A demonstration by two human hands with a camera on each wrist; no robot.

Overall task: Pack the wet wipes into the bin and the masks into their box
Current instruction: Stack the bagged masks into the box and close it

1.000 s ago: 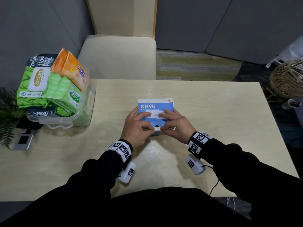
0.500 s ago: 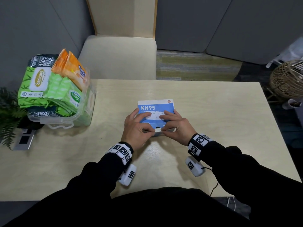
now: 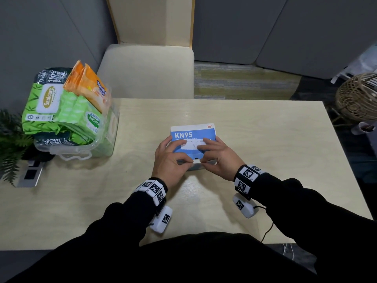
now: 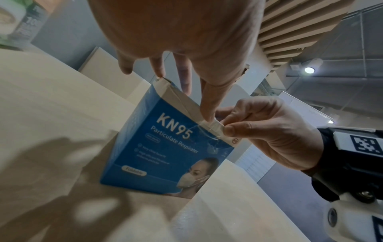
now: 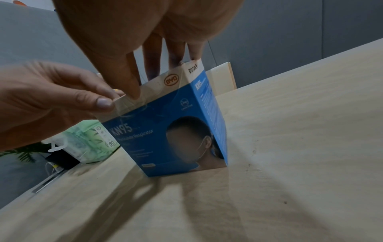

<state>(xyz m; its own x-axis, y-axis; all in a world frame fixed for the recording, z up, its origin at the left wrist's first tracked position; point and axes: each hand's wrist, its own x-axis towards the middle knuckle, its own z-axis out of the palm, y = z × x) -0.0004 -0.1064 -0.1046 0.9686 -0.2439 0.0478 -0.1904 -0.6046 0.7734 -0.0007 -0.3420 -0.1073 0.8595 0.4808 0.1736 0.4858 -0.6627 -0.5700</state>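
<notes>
- One mask box point(image 3: 192, 134), blue with KN95 on it, stands upright mid-table point(image 3: 265, 139), right in front of me.
- My left hand point(image 3: 170, 158) has its fingers flat on the lid and its thumb on the front top edge.
- My right hand point(image 3: 219, 157) does the same on the other side, thumb and forefinger pinching the front edge of the lid next to my left thumb. So both hands are on the one box, nearly touching.
- One clear bin point(image 3: 85, 148) sits at the table's far-left corner, well apart from the box.
- In the bin I count two orange wipe packs point(image 3: 89, 84) and at least three green ones point(image 3: 43, 103); some lower down are hidden, so I can't tell the full number.
- One beige chair point(image 3: 146, 72) is across the table.
</notes>
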